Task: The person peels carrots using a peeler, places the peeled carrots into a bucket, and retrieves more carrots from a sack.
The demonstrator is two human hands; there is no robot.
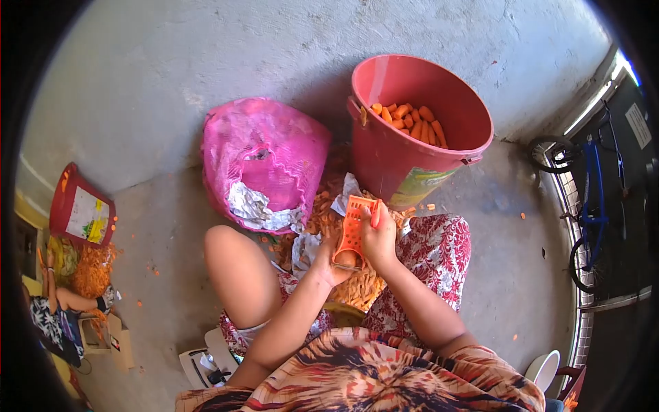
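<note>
Near the middle of the head view, my left hand (331,264) is wrapped round the lower end of an orange perforated tool (353,232), with a round brownish-orange piece (347,258) at that end. My right hand (379,237) is closed near the tool's upper right side, its fingers round a small orange-red item (375,213) that looks like a peeler or handle. Below both hands lies a heap of orange pieces (360,288), between my legs. Orange peelings and crumpled paper (305,253) lie just left of my left hand.
A red bucket (419,161) holding carrots stands ahead on the right, beside a pink mesh sack (268,151). At far left another person (58,302) sits near a smaller red bucket (82,209) and a cardboard box (120,343). A bicycle (594,199) stands at right.
</note>
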